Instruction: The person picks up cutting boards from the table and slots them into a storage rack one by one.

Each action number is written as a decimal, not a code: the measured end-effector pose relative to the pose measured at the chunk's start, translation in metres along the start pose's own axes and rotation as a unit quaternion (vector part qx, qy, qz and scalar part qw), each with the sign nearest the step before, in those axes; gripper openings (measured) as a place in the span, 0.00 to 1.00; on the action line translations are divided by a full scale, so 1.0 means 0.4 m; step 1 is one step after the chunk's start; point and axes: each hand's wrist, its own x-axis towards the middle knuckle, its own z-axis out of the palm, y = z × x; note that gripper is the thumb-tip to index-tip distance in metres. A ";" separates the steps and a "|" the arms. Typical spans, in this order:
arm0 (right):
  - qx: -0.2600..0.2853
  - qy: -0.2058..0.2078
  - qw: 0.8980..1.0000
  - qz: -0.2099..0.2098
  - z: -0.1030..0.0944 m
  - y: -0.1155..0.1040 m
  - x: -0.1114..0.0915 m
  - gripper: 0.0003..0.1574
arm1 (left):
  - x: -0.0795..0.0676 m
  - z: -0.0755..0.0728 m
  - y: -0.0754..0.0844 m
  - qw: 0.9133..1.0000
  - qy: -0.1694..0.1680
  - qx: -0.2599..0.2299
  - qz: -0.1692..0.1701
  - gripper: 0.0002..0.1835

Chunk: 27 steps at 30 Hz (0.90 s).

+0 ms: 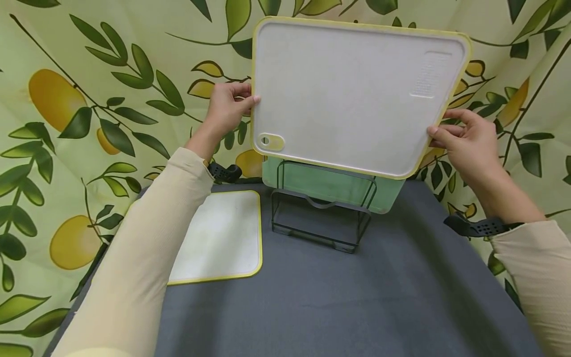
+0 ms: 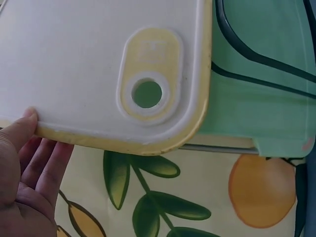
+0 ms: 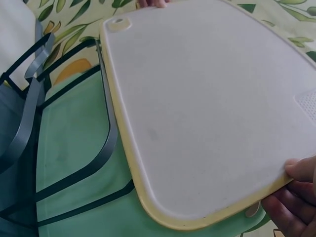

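Note:
A white cutting board with a yellow rim (image 1: pixel 352 94) is held up in the air, tilted slightly down to the right. My left hand (image 1: pixel 229 105) pinches its left edge, thumb on the front face. On the opposite edge, my right hand (image 1: pixel 468 136) grips with its thumb in front and fingers behind. Below and behind the board's lower edge stands a black wire rack (image 1: pixel 321 208). A green cutting board (image 1: pixel 388 196) stands upright at the rack's back; the white board hides its upper part.
Another white board with a yellow rim (image 1: pixel 218 238) lies flat on the grey-covered table (image 1: pixel 339 302), left of the rack and partly behind my left sleeve. A curtain with a leaf-and-fruit print (image 1: pixel 147 29) hangs behind the table.

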 end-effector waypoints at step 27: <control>-0.057 0.000 0.998 0.014 0.038 0.070 -0.013 0.24 | -0.011 0.024 -0.065 0.999 0.010 -0.009 -0.030 0.16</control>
